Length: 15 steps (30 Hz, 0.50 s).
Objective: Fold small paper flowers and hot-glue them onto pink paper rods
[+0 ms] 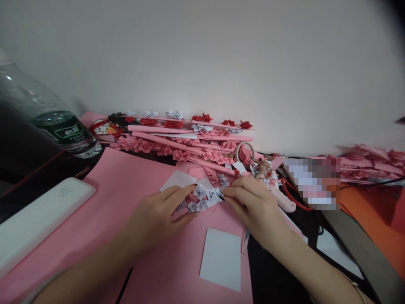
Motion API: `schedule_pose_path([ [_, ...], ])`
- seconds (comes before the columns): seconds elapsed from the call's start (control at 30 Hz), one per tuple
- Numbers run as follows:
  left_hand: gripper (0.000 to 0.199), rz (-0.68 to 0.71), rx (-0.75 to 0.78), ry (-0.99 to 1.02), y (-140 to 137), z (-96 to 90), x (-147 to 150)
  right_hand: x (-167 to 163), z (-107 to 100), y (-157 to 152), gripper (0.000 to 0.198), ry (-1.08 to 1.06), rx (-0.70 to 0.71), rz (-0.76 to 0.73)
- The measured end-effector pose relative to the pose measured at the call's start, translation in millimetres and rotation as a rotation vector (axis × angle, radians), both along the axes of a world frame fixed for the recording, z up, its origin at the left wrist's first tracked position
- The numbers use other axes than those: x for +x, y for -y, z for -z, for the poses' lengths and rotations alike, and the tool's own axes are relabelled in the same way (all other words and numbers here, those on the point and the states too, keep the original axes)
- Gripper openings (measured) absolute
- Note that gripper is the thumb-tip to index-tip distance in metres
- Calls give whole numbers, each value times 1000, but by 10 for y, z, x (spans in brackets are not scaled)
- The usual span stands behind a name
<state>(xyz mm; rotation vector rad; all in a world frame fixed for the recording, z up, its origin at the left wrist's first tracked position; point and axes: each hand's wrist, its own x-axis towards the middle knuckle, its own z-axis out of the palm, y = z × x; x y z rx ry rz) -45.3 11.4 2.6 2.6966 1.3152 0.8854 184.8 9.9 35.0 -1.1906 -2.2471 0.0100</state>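
- Two bare hands work at one small cluster of paper flowers, which sits just beyond the white card, above the large pink sheet.
- Left hand, beyond the card and to its left: grasping, thumb and fingers curved around the near and far edges of the cluster.
- Right hand, beyond the card and to its right: fingertips closed in a pinch on the paper flowers' outer edge; exactly which petal is too small to tell.
- Step in hand, as I judge it: steadying the cluster with one hand while adjusting a bloom with the other. The next move calls for a light, precise pinch, since folded petals probably crush easily.
- Materials: the blooms are crisp folded paper, white with some pink, pointed and many-layered; the card is flat, smooth and straight-edged.
- Well beyond the card lie slim pink paper tubes among red, white and pink blooms; a round tape roll stands beyond it, to the right.
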Motion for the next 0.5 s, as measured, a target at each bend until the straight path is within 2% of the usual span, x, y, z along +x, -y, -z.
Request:
schedule_pose_path([
  [0.27,37,-12,-26,7,-16,30,-14,-3,-18,11,12,-3,-10,6],
  [0.5,37,14,-28,7,-7,20,7,-44,-31,86,16,-22,-26,-48],
])
